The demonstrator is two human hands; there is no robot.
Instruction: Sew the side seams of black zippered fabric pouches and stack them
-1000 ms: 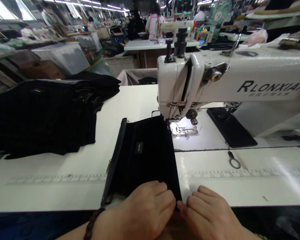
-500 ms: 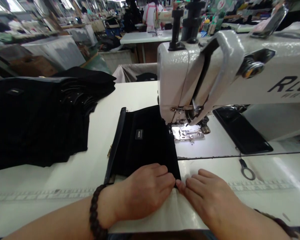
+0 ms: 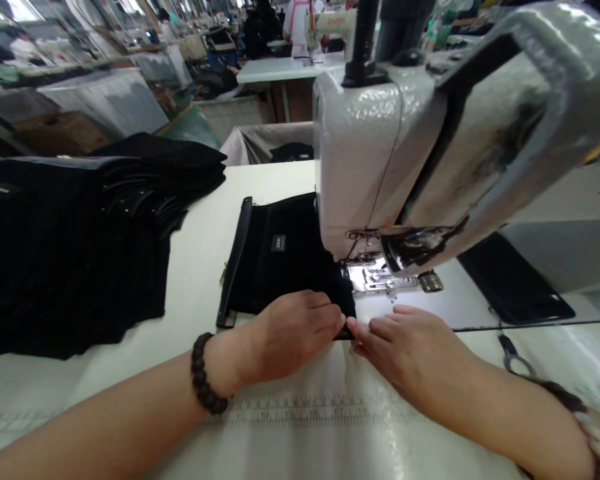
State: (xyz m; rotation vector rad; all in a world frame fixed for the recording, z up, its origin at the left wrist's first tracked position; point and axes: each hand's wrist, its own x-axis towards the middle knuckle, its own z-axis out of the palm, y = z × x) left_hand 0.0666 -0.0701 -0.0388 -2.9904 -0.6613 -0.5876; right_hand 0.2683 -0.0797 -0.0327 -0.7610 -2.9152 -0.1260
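Note:
A black fabric panel lies flat on the sewing table, its right edge running under the head of the sewing machine. It carries a small rectangular label and a dark strip along its left side. My left hand rests on the panel's near edge, fingers closed on the fabric close to the corner. Just beside it, my right hand pinches that same near right corner between thumb and finger. Both sets of fingertips nearly touch. The needle is hidden behind the machine head.
A thick stack of black fabric pieces lies on the left. Right of the needle plate is a black phone with a ring strap. A printed ruler scale runs along the table's front. Beyond stands a cloth-lined bin.
Both hands have moved away from me with the panel's near edge, pushing it toward the machine. My view has shifted, so the machine head looks larger.

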